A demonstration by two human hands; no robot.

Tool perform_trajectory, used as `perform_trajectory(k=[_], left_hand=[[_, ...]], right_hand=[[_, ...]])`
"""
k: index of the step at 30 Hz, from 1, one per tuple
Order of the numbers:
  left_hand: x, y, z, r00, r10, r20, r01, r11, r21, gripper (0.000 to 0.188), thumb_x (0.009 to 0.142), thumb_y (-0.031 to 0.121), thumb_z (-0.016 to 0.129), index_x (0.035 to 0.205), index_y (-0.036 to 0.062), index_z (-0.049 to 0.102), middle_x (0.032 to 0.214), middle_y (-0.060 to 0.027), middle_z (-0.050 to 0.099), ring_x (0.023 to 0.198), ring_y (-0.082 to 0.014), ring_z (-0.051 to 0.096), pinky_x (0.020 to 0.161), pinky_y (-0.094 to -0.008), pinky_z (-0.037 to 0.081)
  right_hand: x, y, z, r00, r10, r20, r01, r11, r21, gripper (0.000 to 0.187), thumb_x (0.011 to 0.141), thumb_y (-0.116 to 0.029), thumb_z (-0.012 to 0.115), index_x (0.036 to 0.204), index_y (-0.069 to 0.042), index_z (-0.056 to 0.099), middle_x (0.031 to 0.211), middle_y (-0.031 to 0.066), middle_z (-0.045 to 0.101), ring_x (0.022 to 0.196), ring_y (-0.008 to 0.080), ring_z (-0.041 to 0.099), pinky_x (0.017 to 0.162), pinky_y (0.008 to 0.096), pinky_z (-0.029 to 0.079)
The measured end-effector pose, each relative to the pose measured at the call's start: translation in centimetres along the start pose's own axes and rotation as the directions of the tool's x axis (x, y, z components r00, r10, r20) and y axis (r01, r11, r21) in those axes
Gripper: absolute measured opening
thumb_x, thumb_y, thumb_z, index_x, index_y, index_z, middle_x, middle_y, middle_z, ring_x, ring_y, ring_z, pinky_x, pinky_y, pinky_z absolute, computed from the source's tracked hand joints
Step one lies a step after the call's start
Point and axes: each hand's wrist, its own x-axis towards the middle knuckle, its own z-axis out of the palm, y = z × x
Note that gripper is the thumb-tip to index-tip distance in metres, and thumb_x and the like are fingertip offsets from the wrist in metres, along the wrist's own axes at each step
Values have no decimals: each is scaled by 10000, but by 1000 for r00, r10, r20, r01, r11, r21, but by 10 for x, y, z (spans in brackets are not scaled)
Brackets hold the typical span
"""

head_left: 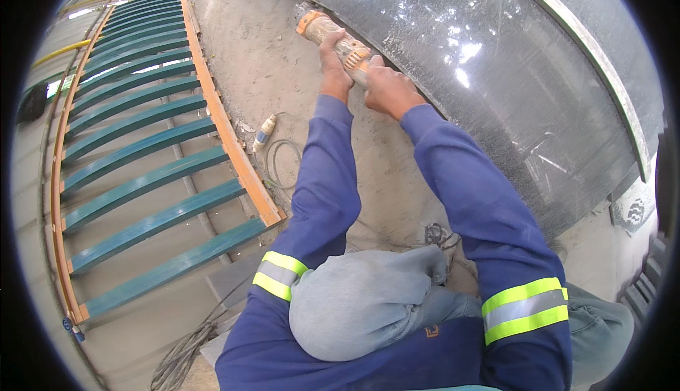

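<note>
Both my hands are closed around a dusty orange-and-grey angle grinder (353, 54). My left hand (334, 65) wraps its body nearer the front, and my right hand (391, 88) grips the rear part. The grinder's head points up and left, close to the edge of a large dark, dusty stone slab (489, 100). Whether the disc touches the slab cannot be made out, as the head's far end is small and blurred.
On the left lies a long ladder-like frame with teal slats and orange rails (230, 132). A cable connector (264, 133) and a looped cable (283, 151) rest on the dusty floor. More bundled cable (180, 352) is at lower left. A pale curved-looking strip (588, 47) crosses the slab.
</note>
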Motion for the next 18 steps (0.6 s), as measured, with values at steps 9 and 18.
perform_trajectory(k=[9, 18], left_hand=[[17, 10, -1, 999, -14, 35, 14, 1000, -25, 389, 811, 251, 658, 1065, 7, 493, 828, -138, 591, 657, -305, 658, 630, -450, 616], [-43, -4, 11, 1000, -14, 18, 14, 999, -36, 373, 809, 266, 676, 1012, 11, 494, 776, -127, 575, 593, -253, 635, 608, -414, 610]], right_hand=[[19, -10, -1, 999, 31, 7, -31, 999, -35, 455, 798, -128, 612, 1162, 80, 436, 1091, 343, 661, 1080, 443, 659, 937, 496, 516], [-37, -6, -14, 999, 5, 46, -4, 999, -33, 436, 788, -108, 678, 1107, 47, 425, 1006, 337, 672, 981, 456, 682, 871, 505, 540]])
